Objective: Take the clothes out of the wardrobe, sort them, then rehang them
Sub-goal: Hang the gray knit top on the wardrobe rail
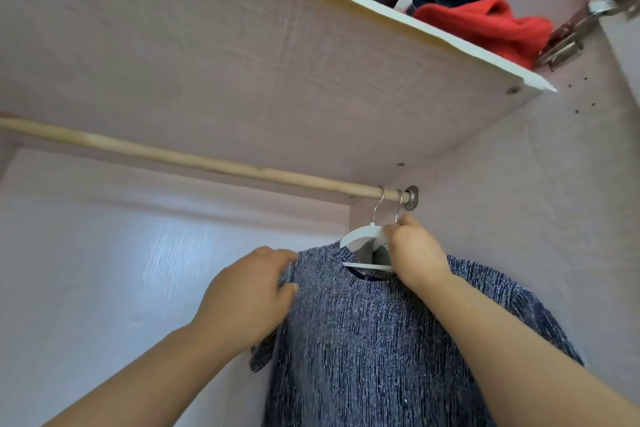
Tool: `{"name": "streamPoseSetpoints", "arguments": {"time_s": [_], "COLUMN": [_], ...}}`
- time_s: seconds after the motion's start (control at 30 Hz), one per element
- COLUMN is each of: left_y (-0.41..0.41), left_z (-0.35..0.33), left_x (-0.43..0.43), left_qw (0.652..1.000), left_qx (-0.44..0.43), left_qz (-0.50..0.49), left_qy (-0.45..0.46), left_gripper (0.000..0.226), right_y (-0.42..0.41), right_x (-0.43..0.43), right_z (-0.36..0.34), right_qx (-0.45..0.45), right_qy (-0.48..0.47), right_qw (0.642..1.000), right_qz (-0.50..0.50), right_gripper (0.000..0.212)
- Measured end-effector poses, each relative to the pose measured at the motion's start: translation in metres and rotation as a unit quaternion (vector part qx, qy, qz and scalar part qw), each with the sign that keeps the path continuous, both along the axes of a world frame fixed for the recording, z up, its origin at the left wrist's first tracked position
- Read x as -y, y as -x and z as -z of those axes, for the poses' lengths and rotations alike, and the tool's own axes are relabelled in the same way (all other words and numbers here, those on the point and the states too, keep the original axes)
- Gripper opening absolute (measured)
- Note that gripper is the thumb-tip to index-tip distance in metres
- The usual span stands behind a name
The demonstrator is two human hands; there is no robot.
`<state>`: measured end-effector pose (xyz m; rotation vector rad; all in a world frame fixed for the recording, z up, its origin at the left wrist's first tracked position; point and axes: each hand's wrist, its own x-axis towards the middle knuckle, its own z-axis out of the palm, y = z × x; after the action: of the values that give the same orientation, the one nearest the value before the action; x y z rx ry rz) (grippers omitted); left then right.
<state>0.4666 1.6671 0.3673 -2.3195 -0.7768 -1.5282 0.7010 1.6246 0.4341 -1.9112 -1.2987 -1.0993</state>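
**At the rod's far end, both hands on one knit top**

Your hands work apart on the same garment. Your right hand point(412, 253) is the higher and nearer to the rail, its fingers curled round the neck of the white hanger point(363, 236) just under the wire. Your left hand point(252, 291) sits lower and to the left, pinching the left shoulder of the blue-grey knit top point(363, 340), which drapes from the hanger and falls down between your forearms.

The wooden rod point(173, 152) runs from the left edge, above your left hand, down to the right and ends at a metal bracket point(412, 198) on the side wall point(519, 218). The hanger's hook point(379, 206) rides over the rod close to that bracket, straight above your right hand, and a second hook point(399, 208) hangs just beside it, nearer the wall. What the second hook carries is hidden behind your hand.

That is what the coming move turns on. The hook lies up and slightly away from your right hand, so a lift-off would likely go straight up, while any slide has to follow the rod's long axis to the left, since the wall closes off the right. Whether the top is coming off or going back on cannot be told here.

Overhead, the shelf point(242, 62) holds a red garment point(485, 24) among dark folded clothes.
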Motion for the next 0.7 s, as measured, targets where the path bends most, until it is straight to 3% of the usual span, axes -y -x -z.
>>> {"name": "streamPoseSetpoints", "arguments": {"time_s": [0.3, 0.43, 0.57, 0.7], "left_y": [0.000, 0.010, 0.024, 0.043], "left_z": [0.030, 0.044, 0.067, 0.103], "left_x": [-0.019, -0.023, -0.033, -0.043], "left_qw": [0.998, 0.997, 0.994, 0.985], "left_qx": [-0.021, -0.027, -0.036, -0.060], "left_qz": [0.004, 0.008, 0.007, 0.002], "left_qy": [0.052, 0.071, 0.105, 0.159], "left_gripper": [0.042, 0.038, 0.044, 0.046], "right_y": [-0.008, 0.004, 0.020, 0.050], "right_x": [0.003, 0.011, 0.015, 0.011], "right_z": [0.012, 0.021, 0.049, 0.106], "right_qx": [0.050, 0.041, 0.113, 0.106], "right_qy": [-0.011, -0.011, -0.034, 0.017], "right_qw": [0.998, 0.998, 0.993, 0.993], "right_qz": [-0.033, -0.035, -0.026, -0.056], "right_gripper": [0.018, 0.030, 0.034, 0.041]}}
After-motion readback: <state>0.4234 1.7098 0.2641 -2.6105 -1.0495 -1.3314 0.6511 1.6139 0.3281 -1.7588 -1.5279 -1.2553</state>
